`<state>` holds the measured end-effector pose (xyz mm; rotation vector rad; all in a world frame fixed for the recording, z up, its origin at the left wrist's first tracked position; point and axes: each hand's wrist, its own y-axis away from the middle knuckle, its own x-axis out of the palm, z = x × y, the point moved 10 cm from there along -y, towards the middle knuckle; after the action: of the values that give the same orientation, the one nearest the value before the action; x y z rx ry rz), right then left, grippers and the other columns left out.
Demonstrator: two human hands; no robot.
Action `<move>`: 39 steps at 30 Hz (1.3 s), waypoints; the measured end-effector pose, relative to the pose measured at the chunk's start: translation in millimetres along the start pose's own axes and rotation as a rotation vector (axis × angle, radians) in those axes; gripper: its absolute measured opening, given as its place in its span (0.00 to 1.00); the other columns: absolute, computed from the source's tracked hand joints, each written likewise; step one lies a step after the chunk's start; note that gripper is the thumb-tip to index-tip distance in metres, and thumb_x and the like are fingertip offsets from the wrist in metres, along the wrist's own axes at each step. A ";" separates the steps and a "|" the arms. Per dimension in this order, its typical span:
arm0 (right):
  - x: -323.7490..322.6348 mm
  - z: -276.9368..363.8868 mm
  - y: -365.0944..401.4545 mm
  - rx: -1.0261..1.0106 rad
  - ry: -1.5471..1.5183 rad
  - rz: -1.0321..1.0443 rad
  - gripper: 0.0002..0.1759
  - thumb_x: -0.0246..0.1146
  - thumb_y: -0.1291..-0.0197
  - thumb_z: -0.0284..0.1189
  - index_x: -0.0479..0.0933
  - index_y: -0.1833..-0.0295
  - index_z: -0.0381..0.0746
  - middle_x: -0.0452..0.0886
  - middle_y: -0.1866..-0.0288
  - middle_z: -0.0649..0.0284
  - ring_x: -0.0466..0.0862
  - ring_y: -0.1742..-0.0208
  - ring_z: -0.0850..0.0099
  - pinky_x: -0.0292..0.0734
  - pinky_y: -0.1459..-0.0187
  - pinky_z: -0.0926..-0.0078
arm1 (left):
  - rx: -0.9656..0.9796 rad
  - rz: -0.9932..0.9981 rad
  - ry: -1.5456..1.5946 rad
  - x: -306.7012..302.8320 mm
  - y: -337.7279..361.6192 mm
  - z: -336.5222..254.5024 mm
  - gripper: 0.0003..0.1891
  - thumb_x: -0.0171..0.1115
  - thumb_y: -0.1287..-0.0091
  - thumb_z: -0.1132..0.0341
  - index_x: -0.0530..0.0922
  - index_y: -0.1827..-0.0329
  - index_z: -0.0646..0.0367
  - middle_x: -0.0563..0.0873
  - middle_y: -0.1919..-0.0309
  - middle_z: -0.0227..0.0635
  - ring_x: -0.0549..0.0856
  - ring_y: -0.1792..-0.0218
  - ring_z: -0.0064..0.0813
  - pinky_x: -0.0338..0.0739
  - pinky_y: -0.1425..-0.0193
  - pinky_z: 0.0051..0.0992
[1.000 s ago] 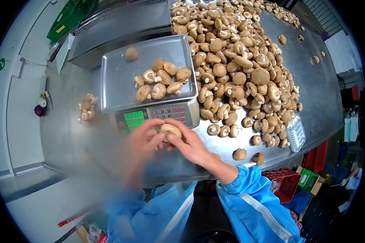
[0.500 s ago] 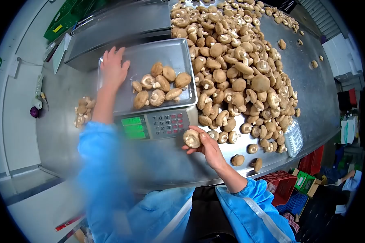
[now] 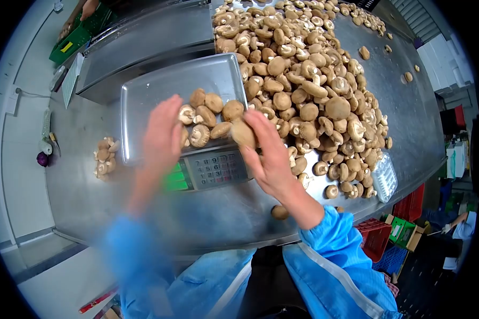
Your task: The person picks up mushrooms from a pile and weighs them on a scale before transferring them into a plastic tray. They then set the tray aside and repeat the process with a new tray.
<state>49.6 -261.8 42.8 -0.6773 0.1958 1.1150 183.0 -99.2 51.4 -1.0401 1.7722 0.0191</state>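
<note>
A metal weighing tray (image 3: 138, 95) sits on the scale (image 3: 218, 169), with several brown mushrooms (image 3: 205, 116) grouped toward its right side. My right hand (image 3: 274, 159) grips a single mushroom (image 3: 243, 133) by its cap at the tray's right front edge. Over the left part of the tray, my left hand (image 3: 162, 133) is smeared by motion beside the grouped mushrooms, so its fingers cannot be made out clearly. It partly covers the green display (image 3: 175, 178) and the tray's front.
A large mushroom pile (image 3: 314, 90) spreads right of the scale. A small mushroom cluster (image 3: 106, 158) lies at left. One loose mushroom (image 3: 280, 212) is near the front edge, and a clear plastic punnet (image 3: 384, 178) at right. Another person's hand (image 3: 89, 9) is by a green crate (image 3: 72, 45).
My right hand has risen to the tray edge with the mushroom. My left hand has come from the tray's far left down toward the grouped mushrooms. Another person's hand now shows at top left.
</note>
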 end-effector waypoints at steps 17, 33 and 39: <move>-78.2 -56.3 120.4 0.187 0.141 -0.090 0.16 0.62 0.39 0.16 0.78 0.45 0.33 0.81 0.44 0.51 0.81 0.43 0.54 0.76 0.41 0.65 | -0.334 0.147 0.334 37.8 134.0 -63.4 0.27 0.57 0.37 0.76 0.70 0.32 0.66 0.75 0.34 0.49 0.74 0.31 0.46 0.66 0.27 0.38; -173.4 -128.6 298.9 0.786 0.517 0.025 0.53 0.78 0.55 0.33 0.57 0.24 0.37 0.63 0.26 0.44 0.65 0.27 0.45 0.66 0.29 0.56 | -0.172 0.560 0.535 230.2 202.2 -190.9 0.40 0.72 0.42 0.76 0.61 0.28 0.63 0.69 0.35 0.44 0.80 0.67 0.29 0.81 0.63 0.26; -162.7 -115.5 297.7 0.642 0.285 -0.217 0.45 0.72 0.59 0.23 0.64 0.31 0.32 0.72 0.36 0.45 0.71 0.36 0.46 0.68 0.33 0.56 | -0.143 0.607 0.646 262.4 191.3 -242.0 0.38 0.67 0.42 0.81 0.61 0.27 0.63 0.70 0.39 0.43 0.79 0.65 0.25 0.79 0.63 0.21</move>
<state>-262.7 -374.9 -91.5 -0.2659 0.6755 0.6822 -147.6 -256.7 -121.6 -0.5915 2.6594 0.2082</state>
